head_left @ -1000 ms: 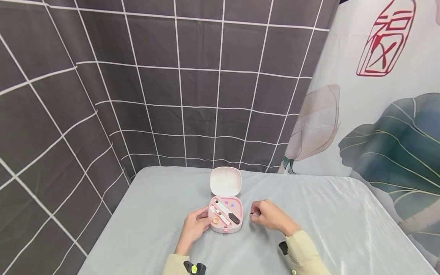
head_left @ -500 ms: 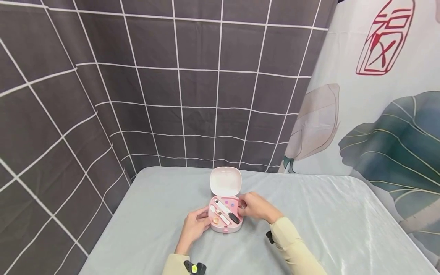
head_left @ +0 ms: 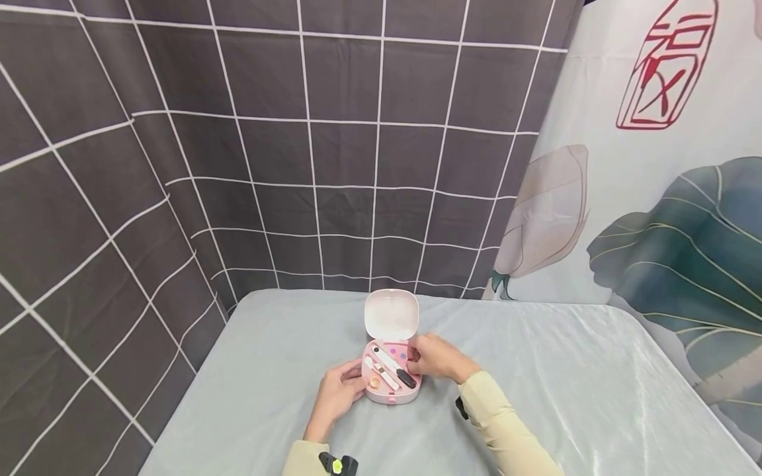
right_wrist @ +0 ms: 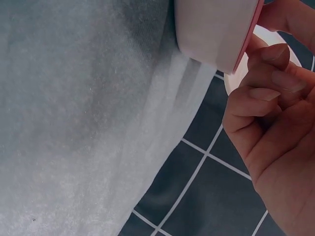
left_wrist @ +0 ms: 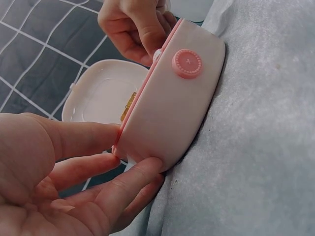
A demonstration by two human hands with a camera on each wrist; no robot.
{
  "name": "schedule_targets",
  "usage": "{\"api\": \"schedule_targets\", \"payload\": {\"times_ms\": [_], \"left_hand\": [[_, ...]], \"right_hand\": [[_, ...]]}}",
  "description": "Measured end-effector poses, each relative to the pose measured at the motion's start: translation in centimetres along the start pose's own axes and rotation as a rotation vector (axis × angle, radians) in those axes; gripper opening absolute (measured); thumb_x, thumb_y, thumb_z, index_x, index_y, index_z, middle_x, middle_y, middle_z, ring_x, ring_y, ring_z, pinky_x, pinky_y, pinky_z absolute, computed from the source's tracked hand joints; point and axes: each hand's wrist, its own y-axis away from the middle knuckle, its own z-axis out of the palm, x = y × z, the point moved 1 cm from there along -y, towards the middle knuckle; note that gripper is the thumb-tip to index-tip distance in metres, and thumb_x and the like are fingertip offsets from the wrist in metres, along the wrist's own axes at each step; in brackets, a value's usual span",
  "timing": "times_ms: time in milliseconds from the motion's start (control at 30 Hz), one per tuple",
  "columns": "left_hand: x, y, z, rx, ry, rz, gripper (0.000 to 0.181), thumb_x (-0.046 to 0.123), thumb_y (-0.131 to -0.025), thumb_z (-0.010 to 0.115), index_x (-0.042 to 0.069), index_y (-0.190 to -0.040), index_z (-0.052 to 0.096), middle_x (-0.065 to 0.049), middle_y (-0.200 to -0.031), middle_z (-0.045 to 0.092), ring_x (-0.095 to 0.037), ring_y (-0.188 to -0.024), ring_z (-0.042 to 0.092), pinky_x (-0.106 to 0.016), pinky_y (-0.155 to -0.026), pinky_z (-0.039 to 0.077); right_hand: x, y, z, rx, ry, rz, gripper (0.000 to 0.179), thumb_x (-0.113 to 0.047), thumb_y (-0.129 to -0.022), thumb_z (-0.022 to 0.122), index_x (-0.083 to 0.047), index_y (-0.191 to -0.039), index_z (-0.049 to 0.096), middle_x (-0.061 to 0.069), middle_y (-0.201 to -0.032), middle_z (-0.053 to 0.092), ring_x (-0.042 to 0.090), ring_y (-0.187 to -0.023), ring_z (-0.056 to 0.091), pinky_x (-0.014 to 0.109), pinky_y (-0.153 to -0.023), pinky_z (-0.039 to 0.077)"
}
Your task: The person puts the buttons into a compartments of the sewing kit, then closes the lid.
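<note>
A pink and white toy case [head_left: 389, 398] stands on the table with its white lid [head_left: 391, 315] raised at the back. Inside lie a white stick with a dark end [head_left: 387, 360], a smaller white stick [head_left: 387, 378], a round gold piece [head_left: 374, 382] and small purple and blue dots. My left hand [head_left: 338, 393] touches the case's left side with extended fingers; in the left wrist view its fingertips [left_wrist: 152, 164] press the outer wall. My right hand [head_left: 437, 357] reaches over the right rim with curled fingers. I cannot tell what its hidden fingertips hold.
A pale grey cloth [head_left: 536, 370] covers the table. Behind it hangs a dark curtain with a white grid [head_left: 345, 152], and a white printed curtain [head_left: 631, 198] hangs at the right. The raised lid stands just behind both hands.
My right hand, which pinched something tiny and dark beside the case, has moved left, and its fingers are now inside the right rim. The left hand and the case stay put.
</note>
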Motion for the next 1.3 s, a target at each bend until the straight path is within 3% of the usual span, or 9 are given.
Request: {"api": "schedule_targets", "payload": {"times_ms": [333, 567, 900, 1300], "left_hand": [[0.0, 0.0, -0.1, 0.0, -0.002, -0.004, 0.044, 0.001, -0.081, 0.062, -0.007, -0.123, 0.053, -0.019, -0.104, 0.062, -0.025, -0.093, 0.064, -0.033, -0.076, 0.057], [-0.2, 0.1, 0.0, -0.004, -0.009, -0.019, 0.044, 0.001, -0.082, 0.062, -0.007, -0.124, 0.052, -0.02, -0.105, 0.062, -0.026, -0.094, 0.064, -0.033, -0.076, 0.057], [0.1, -0.2, -0.2, 0.003, -0.009, -0.021, 0.044, 0.002, -0.082, 0.063, -0.005, -0.124, 0.053, -0.02, -0.106, 0.062, -0.026, -0.095, 0.063, -0.032, -0.076, 0.056], [0.2, -0.1, -0.2, -0.006, -0.009, -0.024, 0.045, 0.002, -0.082, 0.062, -0.006, -0.125, 0.052, -0.022, -0.108, 0.061, -0.028, -0.097, 0.063, -0.032, -0.078, 0.056]], "right_hand": [[0.0, 0.2, -0.4, -0.013, -0.038, -0.019, 0.014, -0.015, -0.075, 0.067, -0.017, -0.065, 0.057, -0.011, -0.053, 0.044, 0.002, -0.047, 0.04, 0.017, -0.041, 0.032], [0.3, 1.9, -1.1, 0.052, -0.039, -0.009, 0.01, -0.013, -0.076, 0.066, -0.013, -0.068, 0.06, -0.01, -0.057, 0.045, 0.003, -0.052, 0.04, 0.018, -0.046, 0.035], [1.4, 7.5, -2.4, 0.163, -0.073, 0.018, 0.013, -0.008, -0.075, 0.062, -0.016, -0.067, 0.058, -0.013, -0.054, 0.037, -0.002, -0.05, 0.035, 0.016, -0.046, 0.035], [3.3, 15.3, -3.1, 0.118, -0.195, 0.113, 0.008, -0.009, -0.081, 0.063, -0.013, -0.075, 0.059, -0.014, -0.056, 0.034, -0.004, -0.049, 0.032, 0.016, -0.045, 0.036]]}}
